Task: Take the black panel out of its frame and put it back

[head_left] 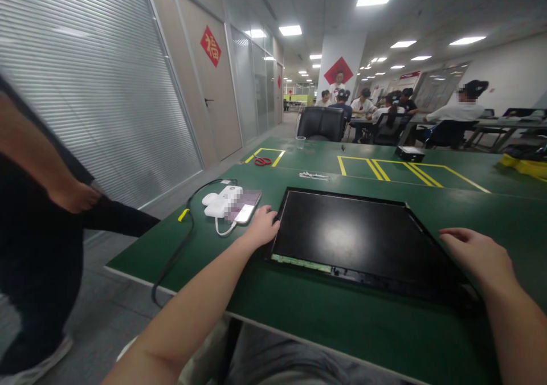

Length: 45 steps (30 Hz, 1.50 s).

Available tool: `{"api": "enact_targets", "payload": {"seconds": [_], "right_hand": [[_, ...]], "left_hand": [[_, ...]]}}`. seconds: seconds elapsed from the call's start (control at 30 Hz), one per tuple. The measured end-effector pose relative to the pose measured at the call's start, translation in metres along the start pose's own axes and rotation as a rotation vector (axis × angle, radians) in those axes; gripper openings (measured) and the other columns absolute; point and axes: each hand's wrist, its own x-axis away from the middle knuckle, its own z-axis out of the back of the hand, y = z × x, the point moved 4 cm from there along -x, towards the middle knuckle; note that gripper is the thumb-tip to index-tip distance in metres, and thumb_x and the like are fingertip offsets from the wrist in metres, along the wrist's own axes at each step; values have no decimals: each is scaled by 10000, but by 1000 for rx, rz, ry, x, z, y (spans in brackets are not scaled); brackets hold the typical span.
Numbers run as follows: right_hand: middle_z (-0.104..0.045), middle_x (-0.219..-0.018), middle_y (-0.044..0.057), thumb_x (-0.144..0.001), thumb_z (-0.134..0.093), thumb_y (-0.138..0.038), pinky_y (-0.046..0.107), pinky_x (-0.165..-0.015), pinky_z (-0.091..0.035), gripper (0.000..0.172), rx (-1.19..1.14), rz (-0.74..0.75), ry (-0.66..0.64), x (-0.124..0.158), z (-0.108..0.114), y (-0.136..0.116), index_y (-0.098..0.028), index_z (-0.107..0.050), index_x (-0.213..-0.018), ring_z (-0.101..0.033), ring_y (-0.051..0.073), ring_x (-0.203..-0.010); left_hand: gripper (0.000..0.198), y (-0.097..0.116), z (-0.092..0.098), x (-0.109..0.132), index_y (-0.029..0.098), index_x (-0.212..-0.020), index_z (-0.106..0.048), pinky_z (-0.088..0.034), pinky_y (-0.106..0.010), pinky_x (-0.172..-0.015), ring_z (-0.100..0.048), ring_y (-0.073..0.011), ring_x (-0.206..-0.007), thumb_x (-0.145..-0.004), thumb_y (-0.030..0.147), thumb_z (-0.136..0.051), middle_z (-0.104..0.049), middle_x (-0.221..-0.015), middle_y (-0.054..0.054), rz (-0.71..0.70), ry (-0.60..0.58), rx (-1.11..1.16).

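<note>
A flat black display panel (pixel 342 231) with a glossy face lies on the green table (pixel 325 322). A greenish strip (pixel 301 262) shows along the left part of its near edge. My left hand (pixel 262 226) is at the panel's left edge, its bent fingers touching the frame. Beside the right edge is my right hand (pixel 481 257), fingers loosely curved with a gap below them; whether they touch the panel is unclear. Left of my left hand lie a phone (pixel 248 208) and a white device (pixel 224 201) joined to a white cable (pixel 224 231).
A black cable (pixel 175 248) runs over the left table edge. Red-handled scissors (pixel 262 161), a plastic cup (pixel 300 142), small silvery pieces (pixel 314 175) and a black box (pixel 410 154) are farther back. A person (pixel 38 220) stands at left; several people sit behind.
</note>
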Motion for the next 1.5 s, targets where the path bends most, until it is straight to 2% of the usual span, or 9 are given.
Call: {"api": "enact_targets", "payload": {"seconds": [0.37, 0.5, 0.6, 0.73, 0.93, 1.07, 1.27, 1.43, 1.5], "right_hand": [[-746, -1133, 153, -820, -493, -468, 396, -761, -525, 449, 93, 29, -159, -10, -16, 1, -222, -790, -1049, -691, 329, -973], [-745, -1154, 147, -849, -462, -484, 396, -778, -529, 483, 129, 68, -174, -9, -20, -3, -224, -787, -1095, -690, 336, -1017], [-745, -1163, 134, -854, -448, -490, 394, -798, -531, 510, 155, 74, -189, -8, -22, -4, -223, -773, -1142, -685, 336, -1038], [-737, -1187, 126, -865, -418, -489, 386, -796, -529, 525, 178, 79, -191, -7, -24, -4, -234, -766, -1163, -681, 328, -1054], [-734, -1183, 141, -857, -445, -453, 396, -795, -520, 492, 157, 72, -205, -4, -22, -7, -233, -774, -1148, -677, 339, -1051], [-748, -1140, 137, -842, -477, -425, 383, -759, -516, 447, 129, 87, -189, -3, -22, -11, -235, -789, -1100, -687, 332, -1015], [-765, -1073, 109, -814, -491, -397, 360, -748, -505, 416, 108, 167, -168, 0, -25, -17, -240, -796, -1048, -688, 306, -969], [-751, -1128, 112, -841, -461, -392, 350, -753, -492, 452, 104, 167, -193, 2, -25, -18, -220, -784, -1107, -674, 298, -1006], [-747, -1139, 116, -846, -461, -387, 348, -753, -490, 449, 104, 168, -199, 2, -26, -18, -217, -783, -1109, -673, 296, -1009]], "left_hand": [[379, 0, -1, -7, 85, -1142, -750, -371, -419, -1181, -548, -326, -1354, -846, 137, -520, -620, -1403, -215, -45, -47, -2], [362, -2, 6, -7, 130, -1079, -771, -386, -403, -1170, -552, -307, -1354, -800, 123, -540, -656, -1378, -164, -35, -11, 157], [347, -2, 11, -4, 164, -1052, -775, -470, -406, -1077, -646, -293, -1217, -804, 151, -532, -751, -1202, -109, -3, -6, 395], [372, 1, 6, 3, 168, -1138, -750, -566, -346, -826, -730, -236, -902, -829, 204, -547, -792, -927, -53, 125, -89, 823], [512, 2, -2, 9, 151, -1256, -692, -549, -257, -596, -703, -174, -646, -747, 182, -742, -771, -772, -44, 443, -8, 1248], [574, 3, -1, 7, 148, -1291, -673, -532, -244, -530, -678, -160, -554, -732, 190, -800, -749, -706, -34, 515, 15, 1356], [528, -3, -2, 1, 158, -1317, -652, -538, -236, -532, -667, -137, -530, -795, 135, -725, -760, -740, -28, 617, 53, 1422], [872, 0, 0, 4, 257, -1528, -435, -535, -259, -510, -639, -145, -470, -736, 147, -782, -729, -687, 19, 599, -9, 1430], [952, 2, 1, 6, 284, -1547, -398, -530, -263, -501, -631, -149, -455, -703, 154, -817, -710, -655, 36, 575, -38, 1415]]}}
